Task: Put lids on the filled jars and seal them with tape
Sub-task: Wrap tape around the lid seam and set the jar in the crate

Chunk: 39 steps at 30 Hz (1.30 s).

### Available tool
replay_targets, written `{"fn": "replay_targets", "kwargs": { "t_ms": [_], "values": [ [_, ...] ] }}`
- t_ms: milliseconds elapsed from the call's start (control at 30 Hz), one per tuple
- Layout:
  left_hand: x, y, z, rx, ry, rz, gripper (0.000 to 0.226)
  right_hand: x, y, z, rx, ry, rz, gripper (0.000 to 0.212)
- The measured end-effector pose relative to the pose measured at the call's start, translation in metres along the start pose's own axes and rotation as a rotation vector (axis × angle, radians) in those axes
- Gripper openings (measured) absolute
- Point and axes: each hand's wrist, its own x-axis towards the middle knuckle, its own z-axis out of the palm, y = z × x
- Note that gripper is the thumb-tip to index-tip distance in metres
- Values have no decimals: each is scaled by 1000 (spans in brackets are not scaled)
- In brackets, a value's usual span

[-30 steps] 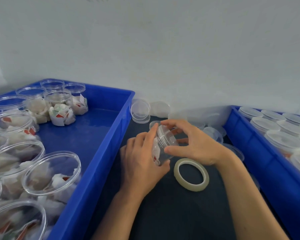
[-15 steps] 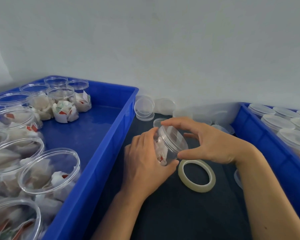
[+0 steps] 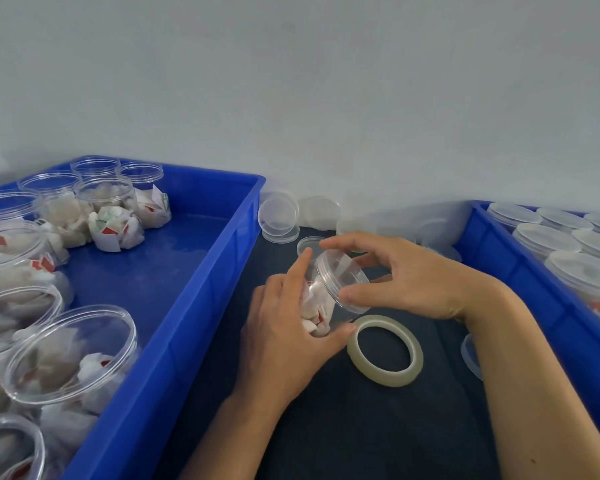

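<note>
A clear plastic jar [image 3: 326,299] filled with white packets is tilted above the dark mat, its mouth facing up and right. My left hand [image 3: 284,327] grips the jar's body from below and the left. My right hand [image 3: 399,275] curls its fingers and thumb round the clear lid [image 3: 343,271] on the jar's mouth. A roll of clear tape [image 3: 384,350] lies flat on the mat just right of the jar. Several loose clear lids [image 3: 278,214] lie against the back wall.
A blue tray [image 3: 201,299] on the left holds several open filled jars [image 3: 70,355]. A second blue tray [image 3: 520,271] on the right holds several lidded jars [image 3: 548,237]. One more lid [image 3: 470,355] peeks out under my right forearm. The dark mat [image 3: 361,427] runs between the trays.
Both hands have stayed on the jar and lid. My right fingers have shifted round the lid's rim, and my left index finger has lifted and now points upward.
</note>
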Motion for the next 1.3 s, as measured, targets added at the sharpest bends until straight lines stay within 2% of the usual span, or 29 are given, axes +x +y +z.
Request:
{"fn": "replay_targets", "kwargs": {
  "t_ms": [67,133,267,400,533,633,767,867,967,1067,1200,1300],
  "values": [
    [-1,1,1,15,11,5,110,1,-2,0,-30,55,66,51],
    [-1,3,1,36,15,18,108,2,-3,1,-91,113,162,57],
    [-1,6,0,67,18,32,104,3,-13,8,-228,121,284,56],
    [-1,3,-1,-4,19,-5,106,-2,-19,3,-239,84,219,83],
    [-1,2,0,-3,15,0,108,-9,-17,-5,-209,-90,57,101],
    [0,3,-1,11,11,6,108,-7,-13,-4,-202,-81,47,92],
    [-1,6,-3,32,2,17,104,-1,-16,2,-243,67,184,60],
    [-3,9,-2,59,-6,33,102,4,-19,13,-338,171,344,72],
    [-2,7,-1,28,1,19,104,7,-24,20,-409,132,396,78],
    [0,3,-1,-18,4,-9,105,5,-26,14,-328,91,312,76],
    [0,2,-1,-42,11,-19,105,-5,-25,1,-249,-102,108,93],
    [1,1,0,-40,12,-11,105,-6,-18,-2,-244,-62,80,84]
  ]
}}
